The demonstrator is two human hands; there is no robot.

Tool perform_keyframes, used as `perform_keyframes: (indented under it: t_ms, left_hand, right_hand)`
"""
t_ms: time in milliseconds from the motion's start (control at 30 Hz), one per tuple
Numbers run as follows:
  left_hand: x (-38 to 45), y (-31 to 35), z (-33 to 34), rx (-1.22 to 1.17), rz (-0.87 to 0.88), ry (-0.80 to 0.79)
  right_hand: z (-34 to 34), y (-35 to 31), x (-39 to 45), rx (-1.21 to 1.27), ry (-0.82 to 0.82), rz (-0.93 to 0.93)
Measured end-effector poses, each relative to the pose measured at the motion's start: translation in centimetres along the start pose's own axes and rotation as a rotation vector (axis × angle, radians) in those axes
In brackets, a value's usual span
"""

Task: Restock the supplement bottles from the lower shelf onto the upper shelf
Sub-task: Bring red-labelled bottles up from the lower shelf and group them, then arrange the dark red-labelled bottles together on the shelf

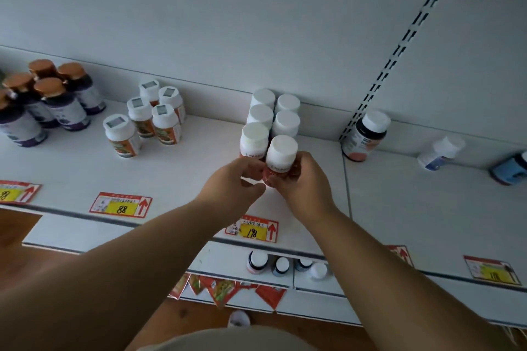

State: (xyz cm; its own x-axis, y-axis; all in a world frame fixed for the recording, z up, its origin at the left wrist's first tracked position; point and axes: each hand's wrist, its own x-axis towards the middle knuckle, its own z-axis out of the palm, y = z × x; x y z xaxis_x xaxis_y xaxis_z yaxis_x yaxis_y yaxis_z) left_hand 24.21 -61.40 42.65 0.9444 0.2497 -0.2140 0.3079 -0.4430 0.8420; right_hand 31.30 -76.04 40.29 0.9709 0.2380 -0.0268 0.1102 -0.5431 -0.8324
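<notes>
Both hands meet at frame centre on one white-capped supplement bottle (281,155): right hand (303,184) has fingers and thumb curled round its red lower body from the 4 o'clock side, left hand (232,184) comes in from 8 o'clock w/ fingertips curled in by the bottle's base, though whether they actually pinch it or only touch can't be told. Bottle stands upright on the upper shelf (182,174), at the front of a two-column block of matching white-capped bottles (269,117), touching the front-left one; block runs back toward 12 o'clock to the rear panel. Just below the hands, at 6 o'clock on the shelf lip, a red/yellow price tag marked 198 (252,229). Toward 9 o'clock, well apart, a cluster of five white-lidded bottles w/ orange-green labels (148,117), and a second price tag reading 88 (121,205) on the lip in front. Far 10 o'clock: group of copper-capped purple-label bottles (48,97). At 2 o'clock, beyond the slotted upright (385,65), a dark bottle w/ white cap (366,135), then a blurred pale bottle (440,152) and a blue one (510,169) at frame edge. At 6 o'clock beneath the upper shelf, lower shelf (228,262) shows a few small white-capped bottles (282,265); red packets (225,289) hang along its front.
</notes>
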Motion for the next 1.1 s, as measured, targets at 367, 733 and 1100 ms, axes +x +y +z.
perform_keyframes:
  t_ms: [367,733,1100]
  left_hand:
    - [-1.3,-1.4,-2.1,0.112,0.085,-0.103]
    - [-7.5,-5.1,-7.9,0.289,0.518,-0.124]
    - [-13.6,-11.7,-5.2,0.306,0.447,-0.161]
  right_hand:
    - [1.5,-1.4,-0.8,-0.091,0.204,0.066]
    - [7.6,-7.8,-14.6,-0.145,0.353,0.086]
    - [9.5,-4.4,-22.0,-0.136,0.257,0.075]
